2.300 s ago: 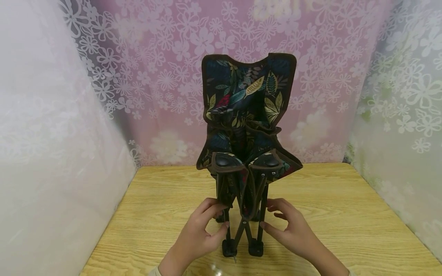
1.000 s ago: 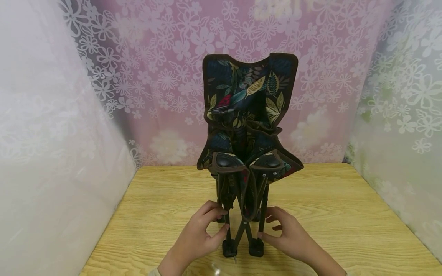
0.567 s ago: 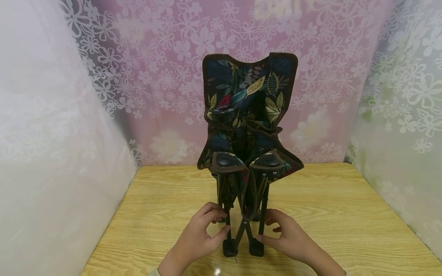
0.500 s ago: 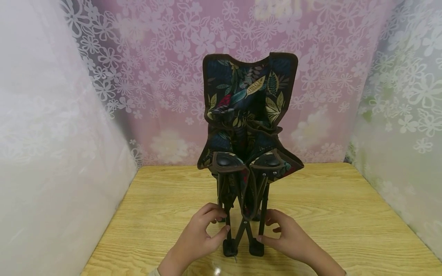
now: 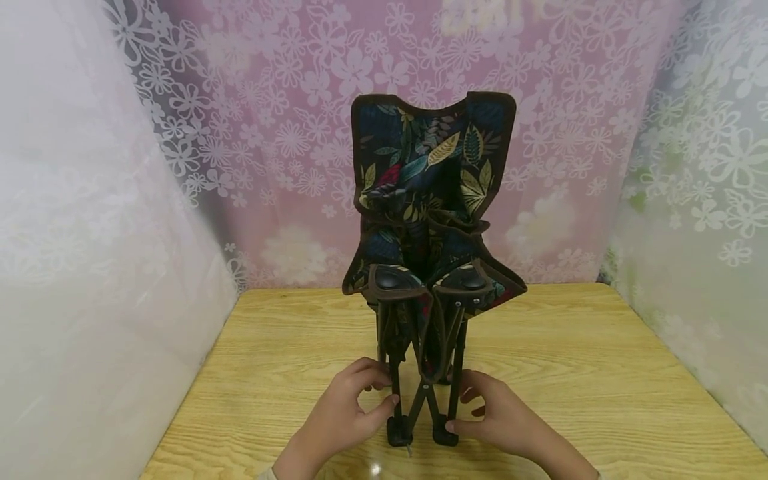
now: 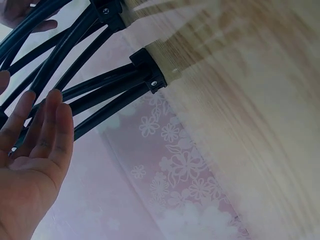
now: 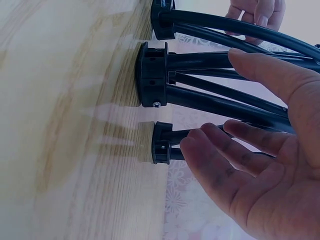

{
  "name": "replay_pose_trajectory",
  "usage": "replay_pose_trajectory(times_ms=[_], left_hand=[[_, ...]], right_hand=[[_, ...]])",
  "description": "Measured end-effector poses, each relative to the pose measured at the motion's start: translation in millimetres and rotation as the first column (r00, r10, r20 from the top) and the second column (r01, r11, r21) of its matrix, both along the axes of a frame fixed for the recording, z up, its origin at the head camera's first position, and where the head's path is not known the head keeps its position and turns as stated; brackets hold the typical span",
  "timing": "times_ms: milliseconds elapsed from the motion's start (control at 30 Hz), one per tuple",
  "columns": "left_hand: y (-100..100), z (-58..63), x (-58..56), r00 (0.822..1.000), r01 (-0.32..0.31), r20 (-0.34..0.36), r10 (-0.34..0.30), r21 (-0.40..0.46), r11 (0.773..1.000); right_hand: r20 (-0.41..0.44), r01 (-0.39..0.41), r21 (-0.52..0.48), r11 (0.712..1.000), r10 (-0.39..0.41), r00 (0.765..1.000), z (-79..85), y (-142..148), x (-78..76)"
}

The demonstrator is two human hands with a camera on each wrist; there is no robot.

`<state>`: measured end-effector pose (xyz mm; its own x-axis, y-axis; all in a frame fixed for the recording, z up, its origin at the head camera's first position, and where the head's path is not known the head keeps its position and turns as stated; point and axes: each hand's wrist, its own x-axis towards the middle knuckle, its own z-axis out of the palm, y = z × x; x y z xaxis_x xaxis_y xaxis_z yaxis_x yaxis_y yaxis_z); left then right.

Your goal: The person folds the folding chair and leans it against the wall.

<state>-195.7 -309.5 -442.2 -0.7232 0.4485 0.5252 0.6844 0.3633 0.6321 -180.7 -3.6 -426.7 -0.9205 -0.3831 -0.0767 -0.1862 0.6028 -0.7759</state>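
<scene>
A small folding chair (image 5: 441, 157), half folded, stands upright in the middle of the head view. Its dark fabric has a leaf print and brown edging, over thin black legs that cross at the front. On the chair's left side, my left hand (image 5: 348, 407) has its thumb at the front left leg and its fingers reaching behind it. My right hand (image 5: 504, 413) is at the right side, thumb beside the front right foot (image 5: 445, 433). Both wrist views show relaxed, spread fingers next to the legs; the right palm (image 7: 270, 200) faces them. Black plastic feet (image 6: 150, 70) rest on the wood.
The chair stands on a wood-grain table (image 5: 288, 333). A pink curtain with white flowers (image 5: 288, 133) hangs behind it. Pale sheets rise along both sides, the left sheet (image 5: 90, 267) and the right sheet (image 5: 702, 233).
My right hand has slid down along the front right leg toward its foot. My left hand has shifted slightly lower. The chair stays practically in place.
</scene>
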Motion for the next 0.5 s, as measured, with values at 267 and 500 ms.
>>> replay_pose_trajectory(times_ms=[267,500], left_hand=[[-1.3,-1.0,-1.0,0.991,-0.025,0.133,0.033,-0.057,0.998],[-3.8,-1.5,-2.9,0.967,-0.009,0.250,0.042,-0.130,0.991]], right_hand=[[0.007,-0.008,0.006,1.000,0.008,1.000,2.6,-1.1,2.0],[0.029,-0.015,0.010,1.000,0.015,0.999,-0.6,0.0,1.6]])
